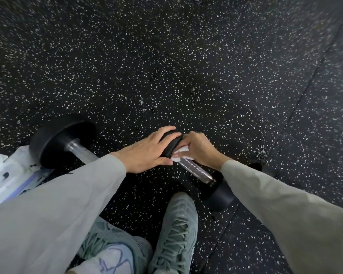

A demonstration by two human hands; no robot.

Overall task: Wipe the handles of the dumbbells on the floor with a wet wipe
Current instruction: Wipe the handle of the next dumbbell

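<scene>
Right-hand dumbbell [198, 165] lies on the speckled floor [186, 66], just ahead of a grey-green shoe [174, 234]. Left hand [149, 150] rests over its far black head, fingers curved around the rim. Right hand [200, 149] holds a white wet wipe [179, 156] wrapped against the far end of the knurled metal handle [196, 171]; its grip is curled around the wipe, and the wipe touches the handle beside the far head. A second dumbbell [67, 143] lies well apart to the left, partly under the left sleeve. Beside it is a white packet [6, 175], possibly the wipes pack; blurred.
</scene>
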